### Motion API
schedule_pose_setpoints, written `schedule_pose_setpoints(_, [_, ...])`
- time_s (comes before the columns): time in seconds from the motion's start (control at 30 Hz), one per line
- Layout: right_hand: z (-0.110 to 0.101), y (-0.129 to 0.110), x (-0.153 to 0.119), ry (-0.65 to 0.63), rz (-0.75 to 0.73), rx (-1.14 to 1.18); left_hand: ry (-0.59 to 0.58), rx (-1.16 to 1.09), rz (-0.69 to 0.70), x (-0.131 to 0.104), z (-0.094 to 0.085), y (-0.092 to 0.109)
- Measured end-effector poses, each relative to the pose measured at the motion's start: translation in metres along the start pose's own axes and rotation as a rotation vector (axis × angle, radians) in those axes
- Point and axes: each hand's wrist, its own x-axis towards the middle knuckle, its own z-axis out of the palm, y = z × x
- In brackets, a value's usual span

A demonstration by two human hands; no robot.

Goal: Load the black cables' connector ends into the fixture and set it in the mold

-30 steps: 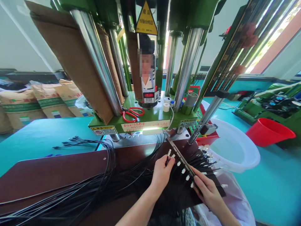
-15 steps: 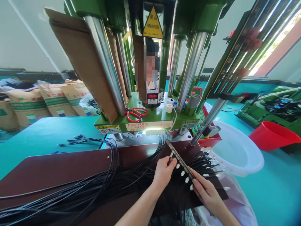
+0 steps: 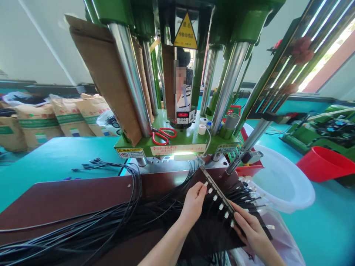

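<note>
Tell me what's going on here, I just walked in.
A person is working with bare hands in front of a green press. The right hand grips the near end of a metal bar, which has a row of white connectors along its left side. The left hand pinches a white tip near the bar's far end. Black cables lie heaped on the brown table.

right hand (image 3: 250, 224): gripping metal bar (image 3: 216, 187), near end
left hand (image 3: 193, 203): pinching white connector (image 3: 206, 183) at bar's far end
black cable bundle (image 3: 111, 221): left of bar
</note>
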Motion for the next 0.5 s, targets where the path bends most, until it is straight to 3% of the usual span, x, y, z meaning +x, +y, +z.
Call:
schedule_pose_setpoints(0.2, [0.0001, -0.001, -0.0001, -0.039, -0.037, -0.044, -0.003, -0.026, -0.039, 0.001, -0.0022, -0.0002])
schedule_pose_setpoints(0.4, [-0.0002, -0.0034, -0.0011, -0.049, -0.052, -0.082, -0.028, -0.158, -0.172, 0.0009, -0.0015, 0.0021])
schedule_pose_setpoints(0.5, [-0.0021, -0.0037, 0.0001, -0.069, -0.042, -0.079, -0.019, -0.14, -0.152, 0.0018, -0.001, -0.0011])
